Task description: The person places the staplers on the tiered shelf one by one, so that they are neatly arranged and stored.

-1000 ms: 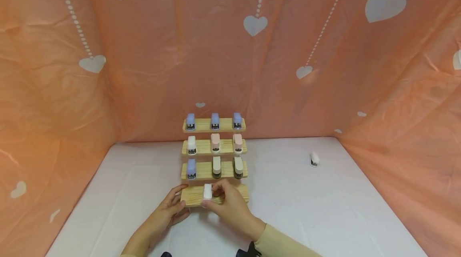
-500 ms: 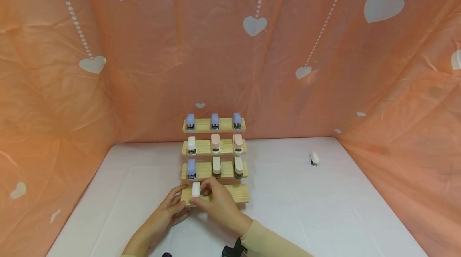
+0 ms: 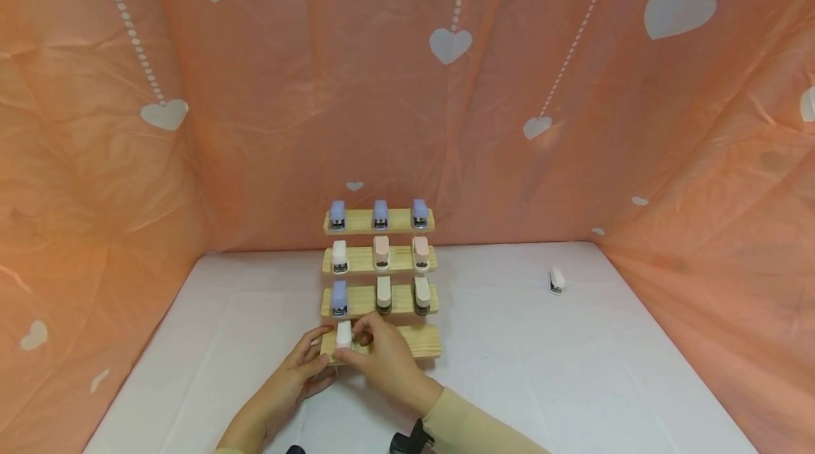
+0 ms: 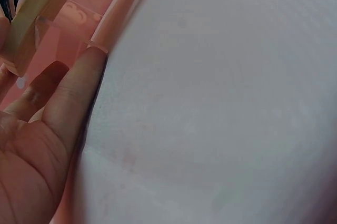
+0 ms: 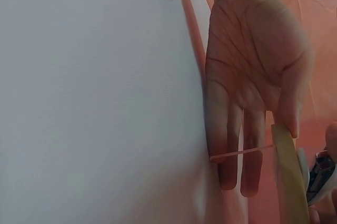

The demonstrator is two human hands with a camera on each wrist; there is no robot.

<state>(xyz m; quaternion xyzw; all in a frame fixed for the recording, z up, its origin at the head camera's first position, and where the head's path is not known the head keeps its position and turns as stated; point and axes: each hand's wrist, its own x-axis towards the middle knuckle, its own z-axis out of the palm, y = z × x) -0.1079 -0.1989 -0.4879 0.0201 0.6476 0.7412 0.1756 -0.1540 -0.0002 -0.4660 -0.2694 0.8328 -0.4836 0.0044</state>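
In the head view, my right hand (image 3: 387, 363) pinches a small white stapler (image 3: 344, 334) between thumb and fingers. It stands at the left end of the lowest wooden board (image 3: 425, 342) of a tiered display shelf. My left hand (image 3: 294, 372) grips that board's left end, thumb on the front corner and a finger at the back corner. The right wrist view shows the left palm, other fingers extended below the board (image 5: 288, 176); the stapler (image 5: 319, 175) is partly cut off there. A clear support crosses near these fingers.
Higher boards carry purple staplers (image 3: 380, 215), pink staplers (image 3: 380, 252), cream staplers (image 3: 383, 294) and a white stapler (image 3: 339, 256). Another white stapler (image 3: 557, 281) lies on the white table (image 3: 509, 369) at right. An orange curtain (image 3: 382, 86) with hearts closes the back and sides.
My right hand has slid the white stapler leftward along the lowest board, from near its middle to its left end. The left hand has kept its place.
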